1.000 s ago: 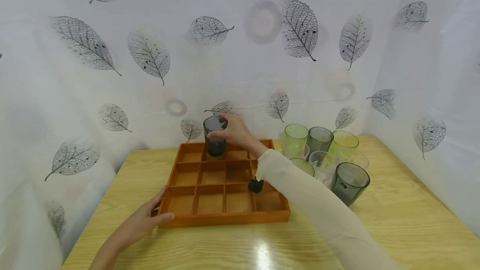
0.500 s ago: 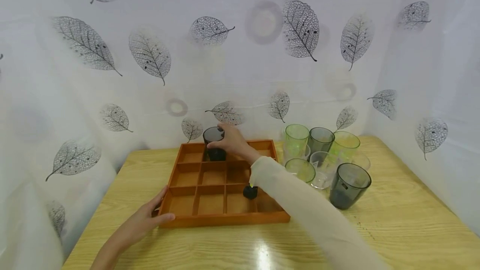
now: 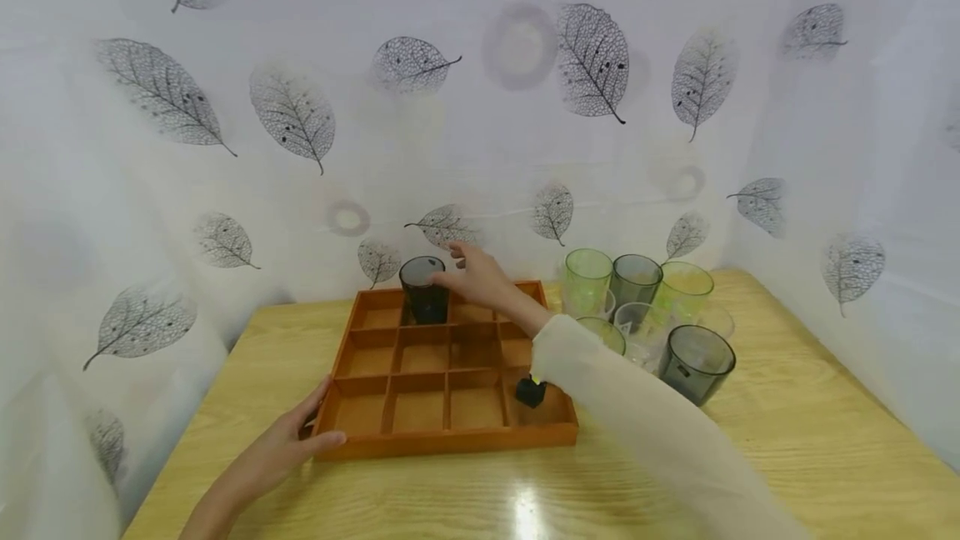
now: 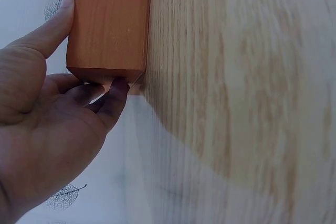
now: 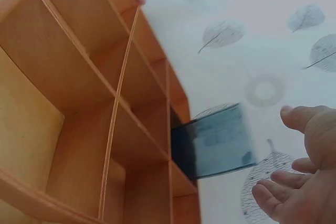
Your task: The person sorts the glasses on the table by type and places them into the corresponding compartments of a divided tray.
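A dark grey glass tumbler stands upright in the back row of a divided wooden tray, second compartment from the left. Its upper part rises above the dividers. Just to its right is my right hand, fingers spread. The right wrist view shows a gap between that hand and the tumbler. At the tray's front left corner, my left hand grips the frame, thumb on one face and fingers bent around the end, as the left wrist view shows.
Right of the tray stands a group of glasses: a green tumbler, a grey one, several clear and green ones, and a grey tumbler nearest the front. A leaf-patterned curtain hangs behind the wooden table.
The grey tumbler has gone down into its back-row compartment. My right hand has let go of it and drawn off to the right. The left hand keeps its place at the tray corner.
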`<state>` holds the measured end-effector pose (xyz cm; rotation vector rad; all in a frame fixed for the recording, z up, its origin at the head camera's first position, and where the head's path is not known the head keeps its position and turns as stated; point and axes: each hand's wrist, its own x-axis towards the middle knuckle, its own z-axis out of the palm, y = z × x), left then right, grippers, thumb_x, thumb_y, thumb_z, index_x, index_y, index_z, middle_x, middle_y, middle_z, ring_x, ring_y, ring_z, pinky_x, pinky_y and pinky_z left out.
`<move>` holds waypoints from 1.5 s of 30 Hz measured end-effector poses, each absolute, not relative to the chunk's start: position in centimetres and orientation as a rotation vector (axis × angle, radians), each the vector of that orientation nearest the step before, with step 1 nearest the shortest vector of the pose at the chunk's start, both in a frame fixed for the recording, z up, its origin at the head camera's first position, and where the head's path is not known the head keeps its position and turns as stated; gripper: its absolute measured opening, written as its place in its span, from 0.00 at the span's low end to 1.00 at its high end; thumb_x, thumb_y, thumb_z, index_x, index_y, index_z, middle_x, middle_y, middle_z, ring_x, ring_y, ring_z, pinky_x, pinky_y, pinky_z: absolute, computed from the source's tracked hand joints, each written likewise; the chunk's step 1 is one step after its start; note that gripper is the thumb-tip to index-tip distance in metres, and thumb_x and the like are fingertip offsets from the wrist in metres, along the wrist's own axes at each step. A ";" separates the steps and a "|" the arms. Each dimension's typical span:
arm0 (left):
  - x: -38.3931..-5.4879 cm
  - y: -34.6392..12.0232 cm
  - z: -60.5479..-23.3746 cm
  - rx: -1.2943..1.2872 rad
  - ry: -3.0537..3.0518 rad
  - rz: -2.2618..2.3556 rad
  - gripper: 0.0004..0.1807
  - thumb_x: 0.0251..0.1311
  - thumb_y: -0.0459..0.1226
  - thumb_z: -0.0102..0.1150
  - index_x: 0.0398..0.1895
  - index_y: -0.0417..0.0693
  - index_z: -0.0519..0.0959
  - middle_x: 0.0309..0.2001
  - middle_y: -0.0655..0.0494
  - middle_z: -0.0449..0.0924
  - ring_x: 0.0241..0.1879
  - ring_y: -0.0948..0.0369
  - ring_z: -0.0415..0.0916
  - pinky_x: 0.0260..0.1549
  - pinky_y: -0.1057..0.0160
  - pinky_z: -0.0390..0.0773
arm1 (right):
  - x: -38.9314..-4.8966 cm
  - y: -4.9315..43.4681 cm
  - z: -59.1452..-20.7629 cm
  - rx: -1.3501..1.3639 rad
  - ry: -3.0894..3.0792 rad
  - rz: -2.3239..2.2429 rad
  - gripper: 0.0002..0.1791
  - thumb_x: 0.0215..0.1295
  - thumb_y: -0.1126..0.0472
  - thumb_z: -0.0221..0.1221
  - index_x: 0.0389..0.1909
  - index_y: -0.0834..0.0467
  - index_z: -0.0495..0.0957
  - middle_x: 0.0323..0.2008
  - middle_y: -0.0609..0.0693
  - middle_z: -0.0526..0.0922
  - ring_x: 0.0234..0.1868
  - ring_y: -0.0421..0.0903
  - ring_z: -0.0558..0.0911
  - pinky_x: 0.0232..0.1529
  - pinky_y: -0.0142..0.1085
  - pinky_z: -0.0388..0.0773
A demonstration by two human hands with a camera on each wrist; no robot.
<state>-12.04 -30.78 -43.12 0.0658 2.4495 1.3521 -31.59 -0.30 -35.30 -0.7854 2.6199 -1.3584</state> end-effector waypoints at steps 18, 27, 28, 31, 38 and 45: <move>-11.7 -31.0 -43.3 0.083 2.455 1.369 0.50 0.75 0.45 0.59 0.85 0.44 0.37 0.81 0.31 0.32 0.75 0.28 0.47 0.64 0.35 0.69 | -24.9 7.8 -34.0 -0.944 2.406 -1.593 0.33 0.75 0.60 0.62 0.75 0.65 0.65 0.66 0.62 0.77 0.63 0.58 0.79 0.59 0.45 0.81; -11.7 -30.9 -43.1 0.078 2.455 1.358 0.50 0.75 0.45 0.59 0.85 0.44 0.37 0.81 0.31 0.32 0.75 0.27 0.47 0.64 0.35 0.69 | -23.0 11.9 -34.3 -0.890 2.407 -1.572 0.31 0.75 0.56 0.62 0.74 0.61 0.67 0.65 0.56 0.78 0.65 0.55 0.77 0.66 0.51 0.74; -11.8 -30.9 -43.1 0.080 2.454 1.359 0.50 0.75 0.45 0.59 0.85 0.44 0.37 0.81 0.31 0.32 0.75 0.27 0.47 0.65 0.35 0.69 | -22.9 12.5 -34.4 -0.891 2.415 -1.567 0.31 0.75 0.55 0.62 0.74 0.60 0.68 0.65 0.55 0.78 0.65 0.55 0.77 0.66 0.51 0.74; -11.8 -30.9 -43.0 0.087 2.455 1.359 0.50 0.75 0.45 0.59 0.85 0.43 0.37 0.81 0.31 0.32 0.75 0.27 0.47 0.64 0.35 0.69 | -22.5 14.0 -34.7 -0.908 2.441 -1.567 0.31 0.75 0.56 0.62 0.74 0.61 0.68 0.64 0.55 0.79 0.65 0.57 0.77 0.65 0.48 0.75; -11.8 -30.8 -43.0 0.087 2.428 1.381 0.50 0.75 0.45 0.58 0.85 0.44 0.36 0.81 0.30 0.31 0.75 0.27 0.46 0.63 0.35 0.70 | -21.1 17.5 -35.2 -0.869 2.445 -1.613 0.31 0.74 0.59 0.63 0.75 0.59 0.68 0.65 0.55 0.78 0.65 0.58 0.77 0.59 0.33 0.78; -11.9 -30.8 -43.0 0.108 2.440 1.380 0.49 0.76 0.45 0.58 0.85 0.44 0.36 0.81 0.30 0.31 0.75 0.27 0.46 0.64 0.35 0.69 | -19.4 20.2 -35.2 -0.857 2.460 -1.646 0.30 0.74 0.63 0.63 0.74 0.62 0.67 0.66 0.57 0.77 0.65 0.58 0.77 0.59 0.30 0.78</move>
